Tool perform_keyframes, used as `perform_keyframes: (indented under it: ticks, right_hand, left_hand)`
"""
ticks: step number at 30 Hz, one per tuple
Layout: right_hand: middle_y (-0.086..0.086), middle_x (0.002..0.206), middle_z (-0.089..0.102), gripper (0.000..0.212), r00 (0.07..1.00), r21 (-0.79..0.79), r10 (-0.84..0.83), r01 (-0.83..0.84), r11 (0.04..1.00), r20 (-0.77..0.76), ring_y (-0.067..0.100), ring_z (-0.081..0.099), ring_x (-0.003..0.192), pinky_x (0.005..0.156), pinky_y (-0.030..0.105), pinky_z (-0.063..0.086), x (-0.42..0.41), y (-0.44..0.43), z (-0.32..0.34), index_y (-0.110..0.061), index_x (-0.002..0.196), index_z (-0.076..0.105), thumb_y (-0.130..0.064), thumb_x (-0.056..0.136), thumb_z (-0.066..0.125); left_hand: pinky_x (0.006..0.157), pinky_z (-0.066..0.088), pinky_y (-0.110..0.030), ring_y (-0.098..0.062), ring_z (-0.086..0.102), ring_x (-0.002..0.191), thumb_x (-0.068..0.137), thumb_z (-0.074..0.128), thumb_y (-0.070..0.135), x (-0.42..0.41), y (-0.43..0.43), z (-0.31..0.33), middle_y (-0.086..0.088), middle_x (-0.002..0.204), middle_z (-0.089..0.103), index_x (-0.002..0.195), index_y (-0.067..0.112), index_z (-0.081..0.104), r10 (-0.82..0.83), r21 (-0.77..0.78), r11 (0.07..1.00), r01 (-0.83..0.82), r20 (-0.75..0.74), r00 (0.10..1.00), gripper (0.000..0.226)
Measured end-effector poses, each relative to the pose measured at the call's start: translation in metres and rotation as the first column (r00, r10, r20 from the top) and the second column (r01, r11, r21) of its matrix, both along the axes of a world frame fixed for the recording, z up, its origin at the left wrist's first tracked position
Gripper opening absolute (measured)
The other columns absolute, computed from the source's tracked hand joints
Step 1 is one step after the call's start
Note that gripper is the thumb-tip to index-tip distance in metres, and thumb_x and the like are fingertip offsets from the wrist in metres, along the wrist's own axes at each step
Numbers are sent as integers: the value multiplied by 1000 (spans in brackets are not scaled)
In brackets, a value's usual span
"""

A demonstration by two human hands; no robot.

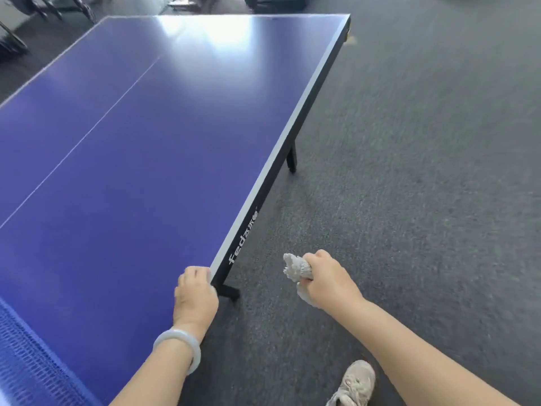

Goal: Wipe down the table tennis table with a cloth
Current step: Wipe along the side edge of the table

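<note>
While spread across the grey carpet floor (424, 171), fills the left half of the view: one blue counter (131, 171), a table tennis top with a single white centre line (87, 136), a pale rim, and glare at the far end. Looks free of any wiping contact at this moment, so judged as the step just ahead of a stroke, with the cloth not yet laid on the surface. Shows two dark legs (291, 159) under the right edge. Carries one blue net (26, 356) at the lower left corner of the view.

Turns next to two bare forearms and two hands. Left hand (196, 294): curls its fingers over the counter's side edge, gripping the rim like a brace. Right hand (328, 279): hangs over the carpet, near the counter but apart from it. Closes in a fist round one bunched pale cloth (295, 269), with a tuft poking toward the counter and an end trailing below the palm.

Calls, for the next move, for swinging the right hand over the rim, flattening the cloth on the blue top and dragging it in long strokes.

Counts smaller still: one light shoe (355, 382) at the bottom edge and one pale bangle (178, 347) on the left wrist.
</note>
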State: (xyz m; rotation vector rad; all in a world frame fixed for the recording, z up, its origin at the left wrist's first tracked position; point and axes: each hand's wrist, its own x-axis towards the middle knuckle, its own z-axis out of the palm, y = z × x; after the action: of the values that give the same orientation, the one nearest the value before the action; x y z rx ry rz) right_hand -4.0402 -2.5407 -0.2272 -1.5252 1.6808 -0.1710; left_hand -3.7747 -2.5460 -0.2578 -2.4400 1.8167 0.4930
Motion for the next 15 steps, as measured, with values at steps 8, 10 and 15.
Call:
perform_keyframes:
  ticks: [8, 10, 15]
  right_hand:
    - [-4, 90, 39, 17, 996, -154, -6, -8, 988, -92, 22, 48, 77, 64, 33, 34, -115, -62, 48, -18, 85, 39, -22, 94, 53]
    - [-5, 88, 38, 18, 994, -158, -20, 2, 987, -111, 22, 47, 77, 65, 33, 34, -141, -84, 53, -19, 84, 38, -22, 93, 53]
    - [-7, 84, 38, 21, 990, -144, -32, 12, 990, -141, 20, 46, 77, 64, 32, 34, -207, -174, 52, -21, 77, 35, -23, 90, 51]
  left_hand:
    - [80, 52, -32, -17, 64, 91, 100, 39, 18, -170, -79, 53, 5, 102, 69, 116, 23, 64, -240, 98, 953, 287, -333, 912, 30]
    - [74, 53, -31, -14, 63, 79, 100, 39, 18, -189, -106, 60, 7, 90, 69, 112, 23, 65, -197, 94, 964, 248, -373, 906, 28]
    - [71, 56, -29, -5, 64, 75, 100, 41, 21, -239, -201, 59, 11, 82, 66, 104, 31, 63, -180, 78, 970, 231, -412, 893, 24]
